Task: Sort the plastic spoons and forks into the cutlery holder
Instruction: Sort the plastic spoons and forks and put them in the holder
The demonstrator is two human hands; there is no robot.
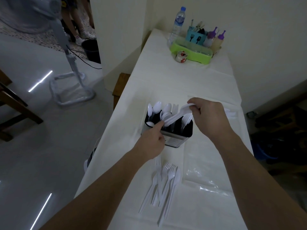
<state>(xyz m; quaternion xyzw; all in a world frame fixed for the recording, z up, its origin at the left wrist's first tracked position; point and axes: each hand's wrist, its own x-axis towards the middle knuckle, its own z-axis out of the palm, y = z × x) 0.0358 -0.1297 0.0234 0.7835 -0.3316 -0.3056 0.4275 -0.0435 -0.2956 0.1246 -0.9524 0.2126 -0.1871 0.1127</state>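
Observation:
A dark metal cutlery holder (176,138) stands mid-table with several white plastic spoons (157,107) upright in its left side. Both hands hold a bunch of white plastic cutlery (177,116) slanted over the holder. My right hand (209,117) grips the bunch's upper end. My left hand (152,141) pinches its lower end at the holder's near rim. A pile of white plastic forks (163,183) lies on the table nearer to me, with one spoon among them.
A clear plastic bag (204,180) lies right of the pile. At the table's far end stand a green tray (192,53), a blue utensil caddy (196,36), a water bottle (178,22) and two squeeze bottles. The table's left edge drops to the floor, where a fan stand (71,90) sits.

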